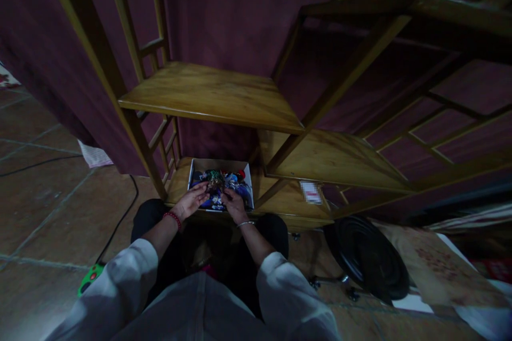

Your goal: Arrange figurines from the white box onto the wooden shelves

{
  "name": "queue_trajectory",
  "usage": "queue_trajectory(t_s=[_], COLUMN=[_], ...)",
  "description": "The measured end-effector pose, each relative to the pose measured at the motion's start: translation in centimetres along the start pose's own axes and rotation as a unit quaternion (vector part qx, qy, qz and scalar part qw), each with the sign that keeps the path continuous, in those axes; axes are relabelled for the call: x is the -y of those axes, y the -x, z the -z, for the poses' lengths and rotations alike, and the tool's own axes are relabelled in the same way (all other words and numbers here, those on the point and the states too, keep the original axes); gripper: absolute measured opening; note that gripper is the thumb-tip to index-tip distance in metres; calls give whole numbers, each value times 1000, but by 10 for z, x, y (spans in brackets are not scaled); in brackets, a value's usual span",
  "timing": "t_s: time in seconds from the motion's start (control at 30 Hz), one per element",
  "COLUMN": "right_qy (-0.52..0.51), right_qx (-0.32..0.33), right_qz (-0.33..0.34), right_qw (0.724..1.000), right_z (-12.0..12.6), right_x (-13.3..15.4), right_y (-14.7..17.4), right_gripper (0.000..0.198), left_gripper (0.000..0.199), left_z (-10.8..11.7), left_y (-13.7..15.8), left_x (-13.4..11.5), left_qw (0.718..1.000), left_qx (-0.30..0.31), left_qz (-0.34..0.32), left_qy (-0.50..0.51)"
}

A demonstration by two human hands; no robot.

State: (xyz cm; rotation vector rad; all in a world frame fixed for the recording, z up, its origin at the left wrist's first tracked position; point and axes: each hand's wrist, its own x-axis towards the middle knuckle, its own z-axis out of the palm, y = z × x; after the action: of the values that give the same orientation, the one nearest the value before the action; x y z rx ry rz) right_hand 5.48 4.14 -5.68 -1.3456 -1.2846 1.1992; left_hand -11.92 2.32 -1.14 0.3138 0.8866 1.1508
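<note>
Green-and-brown trinket (216, 177) in or just above a white box (249, 184)
Left hand (191, 201) and right hand (234, 204) flank it; I cannot tell whether either grip is clamped. The box sits on a wooden shelf (290, 202).

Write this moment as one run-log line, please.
left hand: at dark tangled bundle, grip unclear | right hand: beside bundle, grip unclear | box: white-walled, open, on lower shelf, holding small colourful items

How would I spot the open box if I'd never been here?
Find the wooden shelving before the purple curtain. On its lower board sits the white-walled open box, with the left hand and right hand over it. Unlike the pale item farther right, it holds a colourful jumble.
</note>
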Motion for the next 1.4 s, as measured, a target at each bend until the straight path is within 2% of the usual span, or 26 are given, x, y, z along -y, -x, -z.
queue_trajectory(t_s=[0.17, 0.5, 0.7, 0.93, 1.23, 1.33, 1.4], right_qy=[3, -2, -15, -50, -45, -50, -61], right_qx=[-14, -13, -9, -3, -20, -8, -13], right_qz=[-7, -4, -4, -26, -13, -20, -31], right_qw=[1000, 1000, 1000, 998, 999, 999, 998], right_z=[0, 0, 0, -1, -1, 0, 0], right_x=[6, 10, 12, 2, 6, 10, 13], right_y=[3, 7, 8, 4, 6, 7, 8], right_gripper=[38, 35, 43, 53, 50, 49, 52], left_gripper=[20, 29, 29, 30, 33, 29, 24], left_z=[-1, 3, 4, 0, -8, -7, -4], left_y=[-2, -3, -3, -3, -2, -2, -2], left_x=[2, 1, 0, 1, 0, -3, -4], left_qw=[1000, 999, 999, 999, 998, 998, 999], left_qx=[-6, 43, 37, 42, 63, 53, 25], left_qz=[2, 12, 19, 10, 6, 9, 6], left_qy=[-2, -8, -20, -28, -32, -31, -33])
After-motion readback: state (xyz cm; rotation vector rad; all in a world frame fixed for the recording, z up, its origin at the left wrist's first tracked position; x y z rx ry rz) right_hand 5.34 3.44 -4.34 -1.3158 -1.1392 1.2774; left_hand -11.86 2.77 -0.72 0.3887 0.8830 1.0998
